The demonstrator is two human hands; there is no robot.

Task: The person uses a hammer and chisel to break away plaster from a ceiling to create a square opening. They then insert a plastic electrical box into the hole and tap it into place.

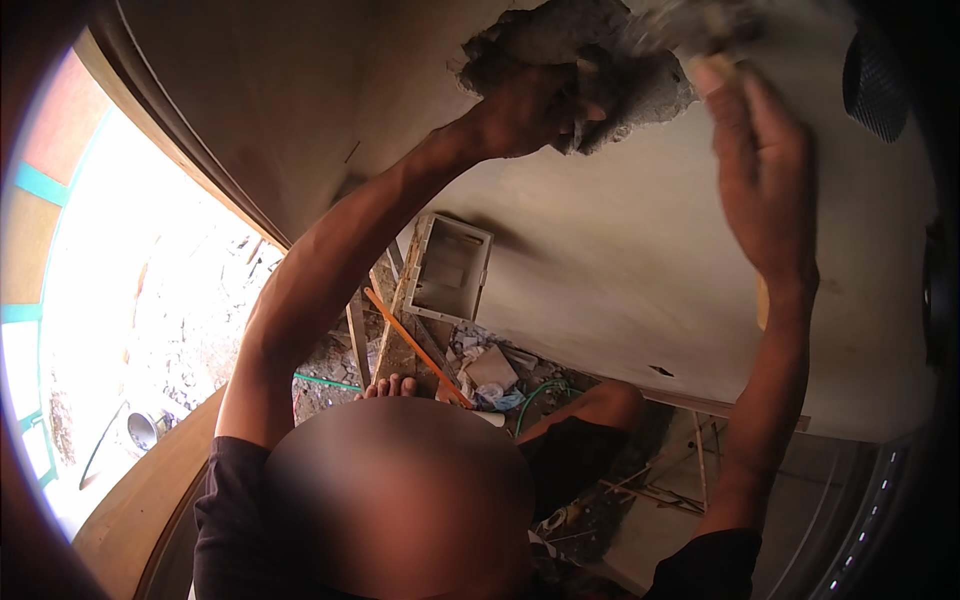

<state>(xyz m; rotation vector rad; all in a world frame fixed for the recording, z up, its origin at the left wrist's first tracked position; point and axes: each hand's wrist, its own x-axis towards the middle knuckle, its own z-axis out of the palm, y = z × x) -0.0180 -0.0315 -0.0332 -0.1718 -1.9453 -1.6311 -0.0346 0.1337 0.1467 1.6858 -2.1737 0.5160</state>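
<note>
My left hand (530,112) is closed in a fist at the rough broken hole (652,98) in the plastered wall (600,230). Whatever it grips is mostly hidden in the shadow of the hole. To the right, my right hand (760,170) is wrapped round the wooden handle of a hammer (763,303); the handle's end shows below, by my wrist. Motion smears the hammer's head, which is up beside the hole's upper right edge. Grey, crumbly material is exposed inside the hole.
A rectangular box (452,268) is set in the wall below my left arm. Wooden planks (397,345), an orange bar (415,345), rubble (490,368) and a green hose (545,393) lie below. Dark mesh (876,88) is at the upper right. Bright open ground is at left.
</note>
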